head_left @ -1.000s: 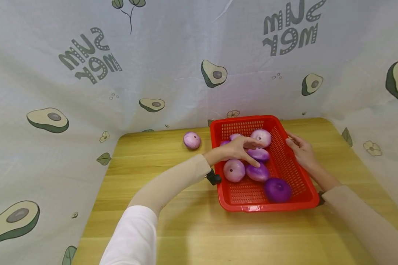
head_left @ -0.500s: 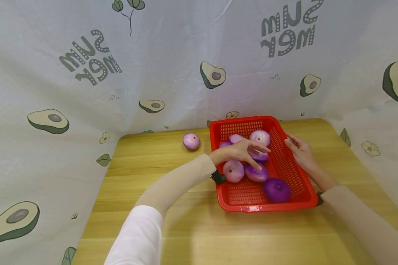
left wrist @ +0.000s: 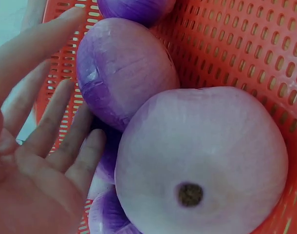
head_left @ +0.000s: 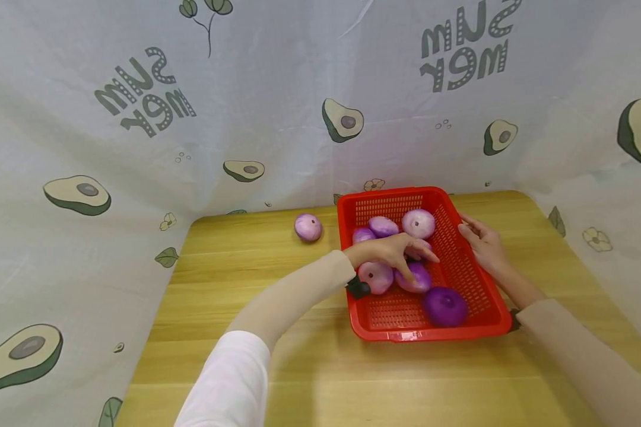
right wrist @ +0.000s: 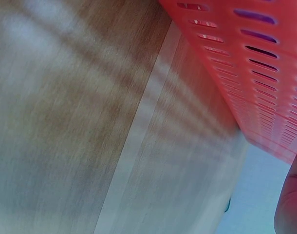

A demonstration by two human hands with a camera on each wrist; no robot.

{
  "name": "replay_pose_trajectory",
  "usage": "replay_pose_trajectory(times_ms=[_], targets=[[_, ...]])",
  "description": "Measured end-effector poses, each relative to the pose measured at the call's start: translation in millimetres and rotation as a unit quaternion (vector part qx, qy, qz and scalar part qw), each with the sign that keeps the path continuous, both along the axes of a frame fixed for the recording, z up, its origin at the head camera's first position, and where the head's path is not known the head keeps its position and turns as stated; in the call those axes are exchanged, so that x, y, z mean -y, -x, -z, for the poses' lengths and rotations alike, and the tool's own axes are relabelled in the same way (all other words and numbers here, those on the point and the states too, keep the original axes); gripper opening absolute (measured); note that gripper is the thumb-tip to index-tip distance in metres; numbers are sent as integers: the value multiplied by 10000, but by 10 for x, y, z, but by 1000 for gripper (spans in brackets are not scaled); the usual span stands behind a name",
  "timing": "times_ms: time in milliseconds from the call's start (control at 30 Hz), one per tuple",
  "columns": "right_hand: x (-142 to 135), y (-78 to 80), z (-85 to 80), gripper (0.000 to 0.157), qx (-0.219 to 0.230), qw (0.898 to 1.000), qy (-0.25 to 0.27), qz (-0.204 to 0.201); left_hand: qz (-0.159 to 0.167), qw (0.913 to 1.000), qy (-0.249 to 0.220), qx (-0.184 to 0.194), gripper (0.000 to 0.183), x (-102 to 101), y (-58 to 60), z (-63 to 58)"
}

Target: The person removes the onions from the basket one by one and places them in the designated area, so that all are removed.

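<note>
My left hand hovers inside the red plastic basket, thumb and fingers spread over a purple onion. In the left wrist view, the fingers lie fairly straight beside an onion, with a paler onion close by. Whether the fingertips touch an onion is hard to tell. On the basket's right side, my right hand holds the rim with the thumb on top and fingers outside. Only part of that hand shows in the right wrist view, against the perforated wall.
A single onion lies on the wooden table, left of the basket. Several more onions are in the basket, including a dark purple one near the front. A patterned cloth hangs behind and along the sides.
My left hand has shifted slightly right and lower over the onions, uncovering those behind it. The right hand stays at the basket's rim, and the basket has barely moved.
</note>
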State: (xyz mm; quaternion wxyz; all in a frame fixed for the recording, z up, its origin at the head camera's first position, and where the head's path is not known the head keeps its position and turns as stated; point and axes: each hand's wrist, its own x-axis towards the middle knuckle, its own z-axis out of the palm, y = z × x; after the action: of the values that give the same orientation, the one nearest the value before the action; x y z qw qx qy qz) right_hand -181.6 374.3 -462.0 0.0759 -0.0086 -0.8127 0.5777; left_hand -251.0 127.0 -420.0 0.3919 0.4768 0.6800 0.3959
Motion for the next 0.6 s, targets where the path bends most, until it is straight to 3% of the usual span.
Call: replay_pose_trajectory(times_ms=[300, 600], targets=[[-3, -15, -5, 59, 110, 9999, 78, -89, 196, 9991, 366, -79, 66, 0, -5, 33], [7, -13, -23, 59, 77, 9998, 160, -80, 405, 9943, 649, -739, 64, 18, 19, 63]])
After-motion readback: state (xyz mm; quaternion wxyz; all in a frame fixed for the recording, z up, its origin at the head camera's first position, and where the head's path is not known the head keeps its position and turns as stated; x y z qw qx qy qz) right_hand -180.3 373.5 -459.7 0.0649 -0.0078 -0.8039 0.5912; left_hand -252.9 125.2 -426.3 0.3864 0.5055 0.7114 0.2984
